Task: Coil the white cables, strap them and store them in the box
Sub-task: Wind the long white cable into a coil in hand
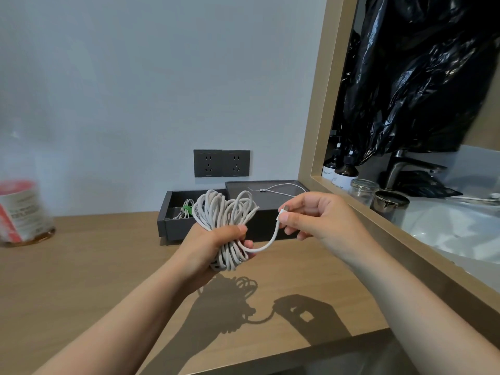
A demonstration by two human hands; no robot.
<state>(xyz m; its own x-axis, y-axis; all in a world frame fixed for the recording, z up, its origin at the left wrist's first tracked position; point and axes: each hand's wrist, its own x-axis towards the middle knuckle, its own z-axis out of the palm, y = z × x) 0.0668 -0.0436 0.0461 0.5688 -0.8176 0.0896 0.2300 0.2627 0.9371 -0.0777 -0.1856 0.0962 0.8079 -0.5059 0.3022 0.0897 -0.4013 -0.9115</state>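
white cable [224, 212] coiled — tail loose
left grip [216, 239] clenches the soft, likely springy bundle mid-way; right grip [316, 220] pinches the plug end [282, 213].

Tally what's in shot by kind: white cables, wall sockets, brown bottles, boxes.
White cables: 3: coil in the left hand, green-strapped bundle in the box, thin cable on the lid
Wall sockets: 2
Brown bottles: 2
Boxes: 1
Total: 8
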